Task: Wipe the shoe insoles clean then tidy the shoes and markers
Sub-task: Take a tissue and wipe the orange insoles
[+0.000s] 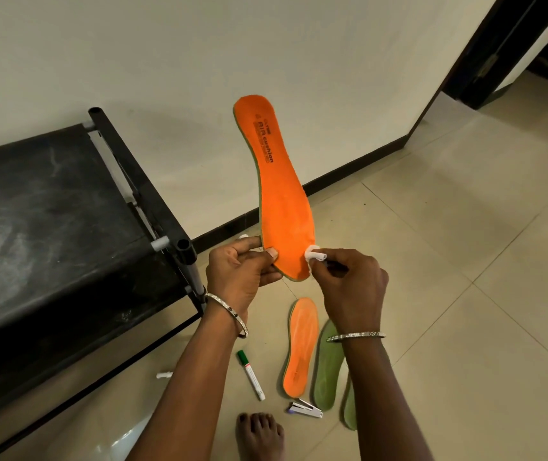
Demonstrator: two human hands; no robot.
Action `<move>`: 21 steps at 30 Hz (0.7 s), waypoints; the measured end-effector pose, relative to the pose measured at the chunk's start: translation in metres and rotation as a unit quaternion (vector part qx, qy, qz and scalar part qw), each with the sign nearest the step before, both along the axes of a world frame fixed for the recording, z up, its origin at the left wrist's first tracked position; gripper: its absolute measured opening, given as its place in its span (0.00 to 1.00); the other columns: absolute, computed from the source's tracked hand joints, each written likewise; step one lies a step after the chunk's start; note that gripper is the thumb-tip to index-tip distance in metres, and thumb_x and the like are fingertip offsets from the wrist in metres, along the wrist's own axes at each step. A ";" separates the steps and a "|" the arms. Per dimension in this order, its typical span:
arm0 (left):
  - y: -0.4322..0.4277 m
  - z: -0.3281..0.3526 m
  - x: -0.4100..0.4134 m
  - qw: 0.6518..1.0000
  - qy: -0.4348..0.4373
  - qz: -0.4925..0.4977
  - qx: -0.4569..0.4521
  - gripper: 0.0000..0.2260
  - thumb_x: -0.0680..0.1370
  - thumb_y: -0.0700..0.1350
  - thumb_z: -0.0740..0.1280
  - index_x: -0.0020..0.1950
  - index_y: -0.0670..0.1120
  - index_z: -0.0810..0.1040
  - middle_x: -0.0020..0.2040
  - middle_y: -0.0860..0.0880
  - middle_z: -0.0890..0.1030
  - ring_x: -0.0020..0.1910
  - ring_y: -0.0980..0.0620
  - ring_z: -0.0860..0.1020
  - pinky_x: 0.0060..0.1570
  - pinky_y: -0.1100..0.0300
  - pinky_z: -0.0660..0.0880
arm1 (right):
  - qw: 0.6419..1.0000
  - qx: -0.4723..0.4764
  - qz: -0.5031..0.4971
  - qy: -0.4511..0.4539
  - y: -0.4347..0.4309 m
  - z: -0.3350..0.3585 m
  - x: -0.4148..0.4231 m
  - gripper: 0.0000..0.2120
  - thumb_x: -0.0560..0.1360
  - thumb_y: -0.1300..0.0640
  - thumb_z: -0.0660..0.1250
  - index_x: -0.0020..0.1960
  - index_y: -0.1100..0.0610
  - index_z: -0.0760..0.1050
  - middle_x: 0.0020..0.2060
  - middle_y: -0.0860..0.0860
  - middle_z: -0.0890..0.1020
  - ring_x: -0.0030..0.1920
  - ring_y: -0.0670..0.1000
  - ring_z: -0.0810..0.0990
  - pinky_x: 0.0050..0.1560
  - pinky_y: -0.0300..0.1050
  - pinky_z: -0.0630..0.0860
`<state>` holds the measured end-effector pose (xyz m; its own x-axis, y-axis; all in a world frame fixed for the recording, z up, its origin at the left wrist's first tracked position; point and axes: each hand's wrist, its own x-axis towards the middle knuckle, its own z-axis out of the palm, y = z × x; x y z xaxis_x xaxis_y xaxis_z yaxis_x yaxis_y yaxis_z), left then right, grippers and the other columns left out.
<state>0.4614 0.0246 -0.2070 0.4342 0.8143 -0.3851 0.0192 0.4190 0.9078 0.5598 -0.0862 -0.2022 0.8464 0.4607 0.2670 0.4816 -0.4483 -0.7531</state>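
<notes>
Up off the floor (432,294) by the rack (66,227) corner, mid-wipe: pinching the lower end of the orange insole (282,181) with left hand (239,271), small white wad (312,256) with right hand (349,287), probably needs upward strokes next.

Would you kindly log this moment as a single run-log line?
step: wiping | left hand: holds orange insole by lower end | right hand: pinches white wipe against it | floor: second insole, green insoles, marker
</notes>
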 end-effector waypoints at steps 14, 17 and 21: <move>0.003 -0.005 -0.003 0.985 0.075 -0.085 0.129 0.10 0.74 0.33 0.73 0.51 0.46 0.84 0.35 0.46 0.84 0.34 0.46 0.85 0.39 0.51 0.83 | 1.000 0.013 0.012 0.022 -0.003 -0.003 0.015 0.04 0.69 0.56 0.78 0.44 0.51 0.86 0.39 0.45 0.86 0.38 0.43 0.83 0.42 0.33 0.75; 0.009 -0.007 -0.006 0.982 0.076 -0.115 0.131 0.09 0.75 0.32 0.71 0.51 0.42 0.84 0.34 0.48 0.83 0.34 0.47 0.84 0.38 0.50 0.83 | 0.989 0.052 0.004 0.142 -0.007 -0.004 0.023 0.06 0.69 0.55 0.78 0.45 0.48 0.86 0.46 0.44 0.86 0.48 0.40 0.83 0.52 0.36 0.77; 0.008 -0.001 -0.008 0.977 0.076 -0.143 0.136 0.07 0.76 0.34 0.70 0.52 0.42 0.85 0.42 0.47 0.84 0.37 0.53 0.83 0.34 0.58 0.80 | 0.954 0.103 0.044 0.279 -0.012 -0.005 0.028 0.10 0.69 0.60 0.78 0.50 0.55 0.86 0.48 0.50 0.87 0.52 0.47 0.85 0.57 0.49 0.79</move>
<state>0.4531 0.0331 -0.2083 0.6132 0.7497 -0.2489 0.2434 0.1205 0.9624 0.5876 -0.0979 -0.2067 0.8439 0.5225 -0.1217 0.0088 -0.2403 -0.9706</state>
